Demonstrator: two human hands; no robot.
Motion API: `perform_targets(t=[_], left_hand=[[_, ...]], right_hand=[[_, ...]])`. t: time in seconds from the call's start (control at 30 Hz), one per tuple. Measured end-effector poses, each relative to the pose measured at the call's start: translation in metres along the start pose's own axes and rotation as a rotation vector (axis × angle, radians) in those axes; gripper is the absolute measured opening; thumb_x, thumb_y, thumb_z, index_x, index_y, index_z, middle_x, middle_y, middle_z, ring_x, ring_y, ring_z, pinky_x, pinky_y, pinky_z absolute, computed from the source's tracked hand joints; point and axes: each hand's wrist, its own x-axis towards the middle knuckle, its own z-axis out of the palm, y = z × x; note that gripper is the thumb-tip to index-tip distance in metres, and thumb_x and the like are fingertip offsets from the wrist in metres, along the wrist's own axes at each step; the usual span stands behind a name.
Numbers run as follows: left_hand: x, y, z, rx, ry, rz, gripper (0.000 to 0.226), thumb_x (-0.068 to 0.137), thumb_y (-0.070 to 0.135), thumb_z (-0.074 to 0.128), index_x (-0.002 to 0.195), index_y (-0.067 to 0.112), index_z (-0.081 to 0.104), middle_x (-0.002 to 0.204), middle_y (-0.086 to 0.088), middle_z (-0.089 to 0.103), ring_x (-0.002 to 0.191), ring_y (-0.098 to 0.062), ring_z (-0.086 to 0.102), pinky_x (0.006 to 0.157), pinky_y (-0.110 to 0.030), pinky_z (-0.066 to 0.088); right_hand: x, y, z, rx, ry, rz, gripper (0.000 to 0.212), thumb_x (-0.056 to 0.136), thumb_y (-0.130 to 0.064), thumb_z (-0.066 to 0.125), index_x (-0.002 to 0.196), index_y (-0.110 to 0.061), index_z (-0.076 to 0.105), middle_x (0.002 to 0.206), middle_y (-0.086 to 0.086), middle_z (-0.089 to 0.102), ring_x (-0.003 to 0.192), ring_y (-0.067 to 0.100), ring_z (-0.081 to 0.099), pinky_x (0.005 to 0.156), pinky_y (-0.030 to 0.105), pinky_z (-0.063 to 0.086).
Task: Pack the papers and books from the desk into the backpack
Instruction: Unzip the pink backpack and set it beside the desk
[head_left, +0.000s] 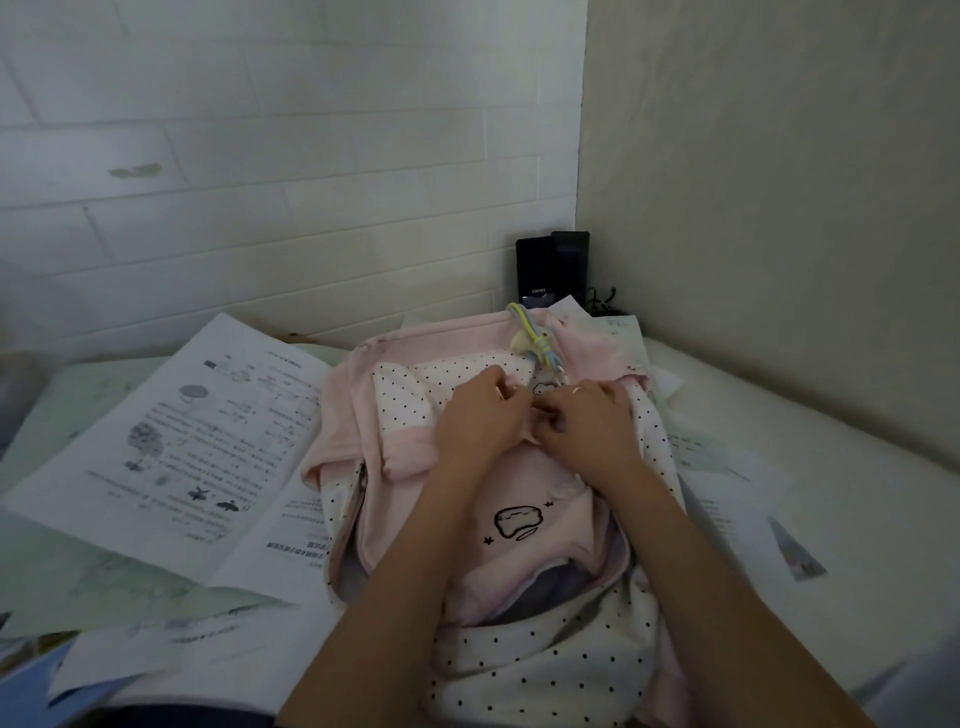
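Pinching the top of a pink polka-dot backpack (467, 519) with curled fingers of left hand (480, 415) and right hand (584, 421), close together; lying flat on desk (779, 415), amid loose papers (171, 441).

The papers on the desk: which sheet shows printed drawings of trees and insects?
The large open sheet left of the pink backpack. Its drawings are plain to see; the papers on the right show only faint text or lie partly hidden.

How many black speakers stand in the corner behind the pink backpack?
2. One speaker stands by the brick wall, with a small label low on its front; the second speaker stands close on its right, nearer the corner. The backpack may hide more.
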Motion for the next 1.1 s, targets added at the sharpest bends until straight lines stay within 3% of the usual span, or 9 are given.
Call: perform_targets(t=[0.1, 0.27, 0.33, 0.4, 0.57, 0.77, 0.87, 0.97, 1.1], left_hand=[[0.003, 0.003, 0.001, 0.059, -0.033, 0.043, 0.014, 0.082, 0.031, 0.048, 0.077, 0.018, 0.053, 0.08, 0.001, 0.062, 0.079, -0.025, 0.057, 0.072, -0.034, 0.045], [0.001, -0.009, 0.001, 0.0, 0.079, 0.131, 0.018, 0.085, 0.012, 0.046, 0.086, 0.01, 0.064, 0.085, -0.006, 0.069, 0.082, -0.028, 0.06, 0.073, -0.039, 0.049], [-0.003, -0.013, 0.003, -0.014, 0.127, 0.183, 0.015, 0.084, 0.009, 0.048, 0.083, 0.007, 0.062, 0.085, -0.009, 0.067, 0.083, -0.029, 0.058, 0.072, -0.038, 0.046], [-0.005, -0.013, 0.004, 0.046, 0.148, 0.224, 0.012, 0.085, 0.01, 0.049, 0.084, 0.006, 0.06, 0.088, -0.01, 0.065, 0.085, -0.029, 0.056, 0.072, -0.037, 0.042], [0.0, -0.002, -0.002, 0.358, 0.124, 0.261, 0.015, 0.089, 0.014, 0.042, 0.089, 0.011, 0.056, 0.092, -0.009, 0.062, 0.089, -0.03, 0.055, 0.067, -0.035, 0.037], [0.007, -0.02, -0.036, 0.485, 0.086, 0.206, 0.02, 0.084, 0.012, 0.041, 0.081, 0.014, 0.061, 0.091, -0.007, 0.065, 0.089, -0.028, 0.058, 0.064, -0.029, 0.034], [0.006, -0.041, -0.071, 0.519, 0.176, 0.163, 0.024, 0.086, 0.014, 0.043, 0.087, 0.015, 0.067, 0.093, -0.009, 0.066, 0.098, -0.029, 0.057, 0.072, -0.032, 0.037], [0.0, -0.073, -0.104, 0.349, 0.274, 0.042, 0.021, 0.08, 0.008, 0.047, 0.073, 0.013, 0.066, 0.074, -0.008, 0.064, 0.076, -0.03, 0.059, 0.058, -0.029, 0.038], [-0.016, -0.076, -0.1, 0.303, 0.284, 0.044, 0.019, 0.08, 0.008, 0.047, 0.071, 0.011, 0.063, 0.068, -0.006, 0.061, 0.069, -0.029, 0.057, 0.06, -0.031, 0.043]], right_hand=[[-0.002, 0.004, 0.0, 0.043, 0.052, 0.0, 0.02, 0.068, -0.034, 0.044, 0.074, -0.026, 0.061, 0.056, -0.013, 0.042, 0.076, 0.02, 0.058, 0.083, 0.031, 0.028], [-0.005, -0.003, -0.004, -0.13, 0.178, -0.053, 0.03, 0.069, -0.032, 0.038, 0.061, -0.03, 0.067, 0.052, -0.003, 0.061, 0.056, 0.02, 0.059, 0.083, 0.048, 0.045], [-0.006, -0.002, -0.003, -0.155, 0.164, -0.054, 0.032, 0.069, -0.031, 0.039, 0.065, -0.032, 0.07, 0.058, -0.003, 0.065, 0.063, 0.019, 0.062, 0.088, 0.054, 0.043], [-0.007, 0.001, 0.001, -0.149, 0.154, -0.051, 0.028, 0.073, -0.033, 0.045, 0.075, -0.032, 0.073, 0.067, -0.004, 0.069, 0.074, 0.019, 0.064, 0.095, 0.051, 0.035], [-0.01, -0.002, 0.011, -0.259, 0.201, -0.092, 0.032, 0.086, -0.04, 0.041, 0.086, -0.03, 0.072, 0.095, -0.012, 0.072, 0.091, 0.014, 0.063, 0.086, 0.042, 0.027], [-0.007, 0.003, 0.01, -0.3, 0.23, -0.086, 0.023, 0.084, -0.039, 0.049, 0.083, -0.033, 0.071, 0.083, -0.012, 0.07, 0.084, 0.015, 0.063, 0.09, 0.048, 0.03], [-0.007, 0.005, 0.01, -0.264, 0.251, -0.054, 0.027, 0.086, -0.04, 0.043, 0.083, -0.032, 0.069, 0.086, -0.012, 0.07, 0.085, 0.016, 0.063, 0.091, 0.048, 0.026], [-0.007, 0.003, 0.01, -0.267, 0.285, -0.071, 0.023, 0.086, -0.04, 0.045, 0.085, -0.032, 0.066, 0.088, -0.013, 0.07, 0.084, 0.015, 0.063, 0.09, 0.046, 0.025], [-0.007, -0.005, 0.011, -0.289, 0.285, -0.091, 0.02, 0.085, -0.035, 0.048, 0.088, -0.03, 0.067, 0.089, -0.01, 0.071, 0.085, 0.018, 0.063, 0.091, 0.047, 0.027]])
